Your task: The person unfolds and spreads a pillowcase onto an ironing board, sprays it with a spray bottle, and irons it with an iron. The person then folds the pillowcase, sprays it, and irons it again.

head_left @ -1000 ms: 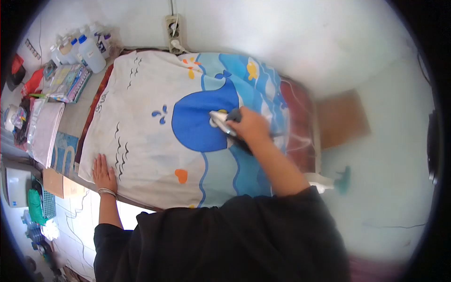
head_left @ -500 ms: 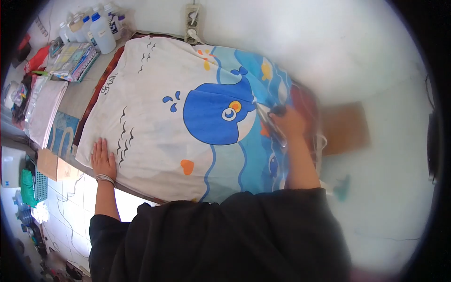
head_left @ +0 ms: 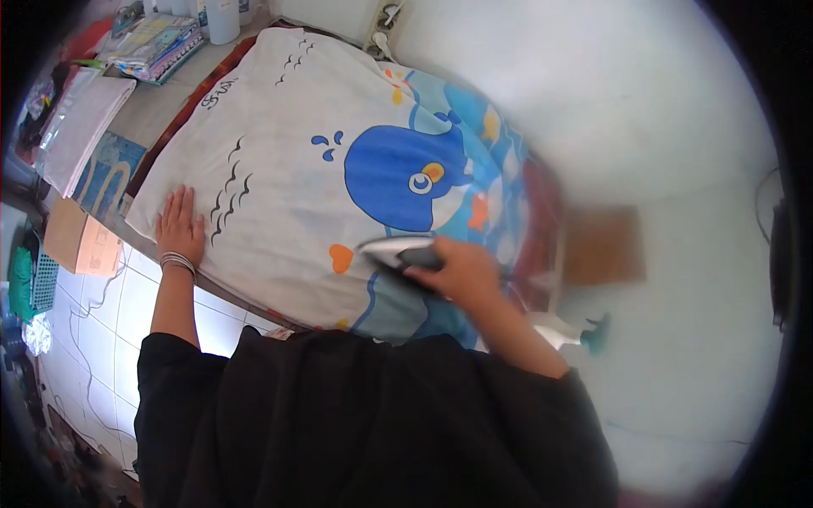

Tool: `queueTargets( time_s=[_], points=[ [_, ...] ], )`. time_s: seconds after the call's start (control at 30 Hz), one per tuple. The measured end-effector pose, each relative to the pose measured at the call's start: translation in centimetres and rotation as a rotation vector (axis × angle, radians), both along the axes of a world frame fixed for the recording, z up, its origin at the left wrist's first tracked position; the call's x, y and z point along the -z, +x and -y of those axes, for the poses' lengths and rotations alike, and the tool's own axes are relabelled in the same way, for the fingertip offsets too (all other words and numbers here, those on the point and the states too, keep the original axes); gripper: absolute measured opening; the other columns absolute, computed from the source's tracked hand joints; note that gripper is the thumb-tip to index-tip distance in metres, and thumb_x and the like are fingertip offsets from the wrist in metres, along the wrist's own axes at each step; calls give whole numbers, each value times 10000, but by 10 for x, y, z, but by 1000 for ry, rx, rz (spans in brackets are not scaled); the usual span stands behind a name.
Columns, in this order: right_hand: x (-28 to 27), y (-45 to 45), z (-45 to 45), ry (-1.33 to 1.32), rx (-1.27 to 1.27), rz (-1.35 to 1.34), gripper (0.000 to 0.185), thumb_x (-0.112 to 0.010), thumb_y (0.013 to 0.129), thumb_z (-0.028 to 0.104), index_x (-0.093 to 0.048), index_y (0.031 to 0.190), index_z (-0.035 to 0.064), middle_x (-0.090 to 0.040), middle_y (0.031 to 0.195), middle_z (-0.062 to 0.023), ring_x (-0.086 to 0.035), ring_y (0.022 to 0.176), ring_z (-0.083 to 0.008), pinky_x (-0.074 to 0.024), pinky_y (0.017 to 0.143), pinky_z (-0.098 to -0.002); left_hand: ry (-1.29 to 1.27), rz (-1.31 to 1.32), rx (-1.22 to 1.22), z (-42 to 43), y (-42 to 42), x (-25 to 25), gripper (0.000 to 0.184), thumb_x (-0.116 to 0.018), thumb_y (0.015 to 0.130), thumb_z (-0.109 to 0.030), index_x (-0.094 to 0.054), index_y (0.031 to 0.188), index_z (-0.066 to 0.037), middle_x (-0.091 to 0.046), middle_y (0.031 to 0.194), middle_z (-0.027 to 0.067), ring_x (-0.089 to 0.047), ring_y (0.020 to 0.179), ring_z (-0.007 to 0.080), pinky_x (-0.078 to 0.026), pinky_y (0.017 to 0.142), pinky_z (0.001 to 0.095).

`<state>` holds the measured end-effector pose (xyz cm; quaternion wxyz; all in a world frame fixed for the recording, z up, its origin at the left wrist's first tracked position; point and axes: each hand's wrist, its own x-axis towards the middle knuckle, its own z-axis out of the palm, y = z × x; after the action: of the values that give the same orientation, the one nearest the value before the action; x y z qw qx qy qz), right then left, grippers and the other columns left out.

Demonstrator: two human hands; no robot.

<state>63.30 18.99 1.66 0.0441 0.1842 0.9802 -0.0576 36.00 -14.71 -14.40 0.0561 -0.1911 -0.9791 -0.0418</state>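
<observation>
Rt grip (head_left: pixel 466 273) w/ iron (head_left: pixel 392 246) on cloth (head_left: pixel 288 195).

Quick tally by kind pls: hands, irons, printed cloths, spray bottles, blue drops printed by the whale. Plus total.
Hands: 2 (left hand, right hand)
Iron: 1
Printed cloth: 1
Spray bottle: 1
Blue drops: 3
Total: 8

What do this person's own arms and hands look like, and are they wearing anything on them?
The left hand and right hand are ungloved. Thin, pale bands circle the left wrist; none show on the right. A loose black top has wide sleeves that leave both forearms bare.
</observation>
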Motion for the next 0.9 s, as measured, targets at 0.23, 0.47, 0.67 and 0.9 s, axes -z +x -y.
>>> queueTargets(
  time_s=[0.23, 0.47, 0.67, 0.9],
  points=[
    [41, -8, 22, 62, -67, -174, 405, -687, 675, 456, -549, 767, 87, -602, 684, -112, -598, 663, -322, -448, 565, -435, -11, 17, -18, -2, 2, -3, 562, -414, 867, -289, -269, 1409, -243, -227, 1476, -34, -205, 1360, 189, -157, 1100, 445],
    [36, -19, 55, -43, -239, -71, 404, -675, 684, 462, -565, 796, 91, -615, 709, -105, -607, 691, -304, -453, 594, -422, -37, 45, -29, -1, 1, -3, 562, -404, 874, -294, -250, 1414, -255, -213, 1480, -43, -193, 1364, 179, -151, 1103, 443],
    [41, -42, 81, -78, -148, -31, 378, -662, 716, 441, -574, 825, 90, -624, 750, -113, -614, 730, -311, -467, 625, -426, -50, 44, -30, -1, 2, -1, 552, -390, 885, -305, -246, 1416, -257, -204, 1483, -46, -187, 1366, 177, -142, 1105, 443],
    [26, 23, 41, -24, -130, 64, 368, -679, 701, 430, -574, 832, 103, -627, 767, -99, -614, 751, -298, -462, 631, -417, -31, 56, -38, -1, 2, -4, 551, -391, 887, -309, -245, 1416, -260, -199, 1484, -52, -184, 1366, 173, -146, 1104, 439]
  ],
)
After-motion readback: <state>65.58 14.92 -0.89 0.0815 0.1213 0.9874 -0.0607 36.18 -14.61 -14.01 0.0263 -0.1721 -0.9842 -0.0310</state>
